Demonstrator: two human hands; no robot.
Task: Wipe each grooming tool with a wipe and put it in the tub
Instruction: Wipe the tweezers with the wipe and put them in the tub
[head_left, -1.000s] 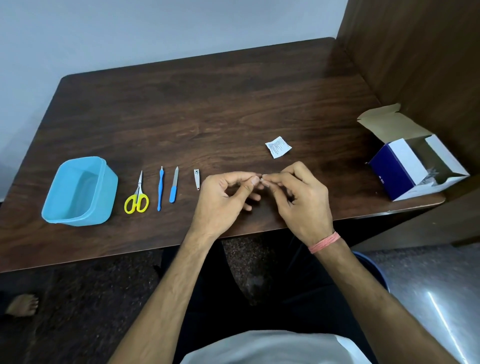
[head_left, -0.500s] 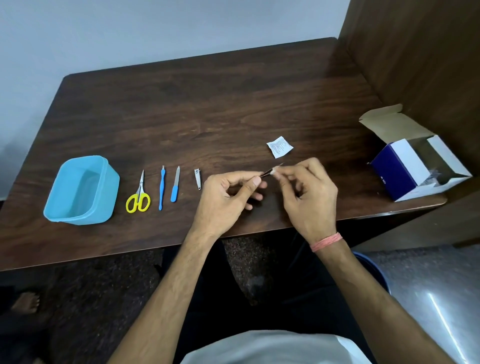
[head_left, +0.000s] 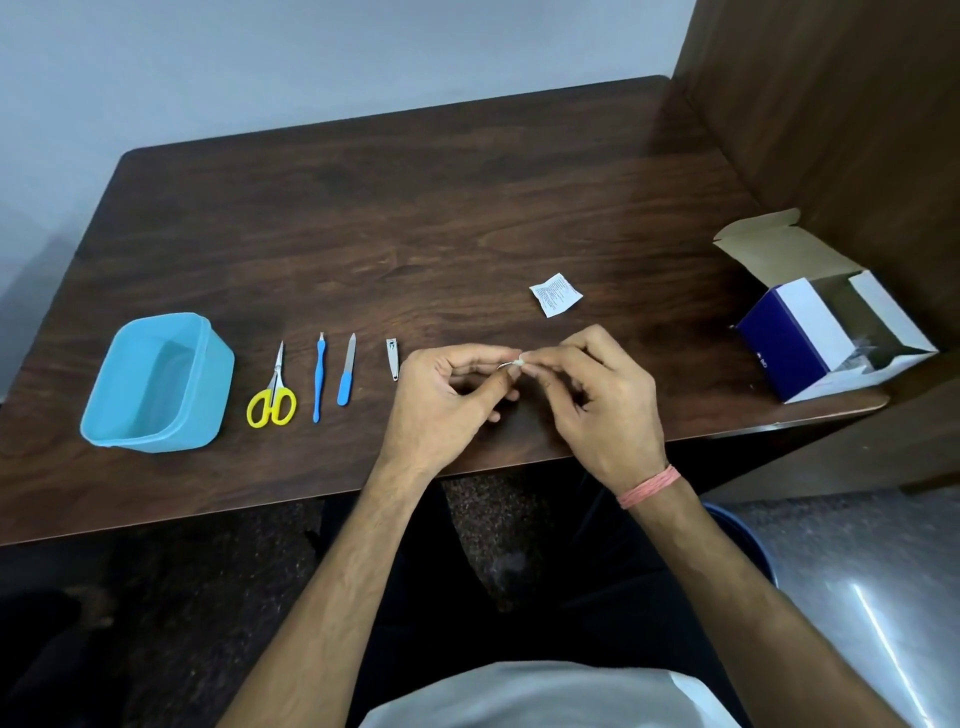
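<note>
My left hand (head_left: 441, 400) pinches a thin metal tool (head_left: 503, 367), mostly hidden between the fingertips. My right hand (head_left: 597, 405) pinches a small white wipe (head_left: 519, 359) against that tool, just above the table's near edge. To the left lie a nail clipper (head_left: 392, 358), a blue-handled nail file (head_left: 346, 374), a thin blue cuticle tool (head_left: 317, 379) and yellow-handled scissors (head_left: 272, 395) in a row. The light-blue tub (head_left: 218, 384) stands at the far left with nothing visible inside.
A torn white wipe sachet (head_left: 556, 294) lies just beyond my hands. An open blue and white box (head_left: 826, 332) sits at the table's right edge beside a brown wooden panel (head_left: 831, 130). The dark wooden table (head_left: 415, 208) extends back to the wall.
Half a second ago my right hand had slid the wipe rightward, baring the thin tool. Now it is back against my left fingertips and the tool is nearly covered.
</note>
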